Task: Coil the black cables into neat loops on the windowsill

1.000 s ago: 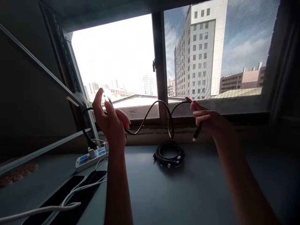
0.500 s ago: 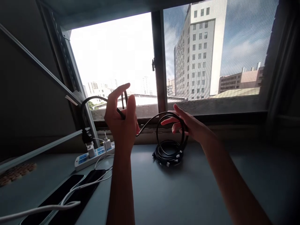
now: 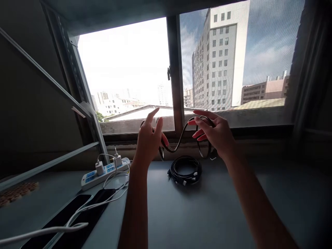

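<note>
A black cable (image 3: 178, 140) runs in a dipping curve between my two hands, above the table. My left hand (image 3: 150, 136) has it across the palm and fingers, with thumb and index finger raised apart; part of the cable is hidden behind this hand. Loops of the same cable hang from my right hand (image 3: 215, 129), whose fingers curl around it. A dark connector (image 3: 213, 154) dangles just below the right hand. Under the cable, a coiled bundle of black cables (image 3: 184, 169) with light-coloured plug ends lies on the table.
To the left stands a white power strip (image 3: 94, 178) with white adapters plugged in. Near it lie two dark flat devices (image 3: 80, 207), crossed by white cables (image 3: 85, 208). A metal frame (image 3: 85, 86) rises at left, and a window (image 3: 175, 76) spans the back.
My left hand has moved right and down, closer to my right hand, which has turned and risen slightly. The cable's plug end has left the area by the power strip; the hanging loop is smaller.
</note>
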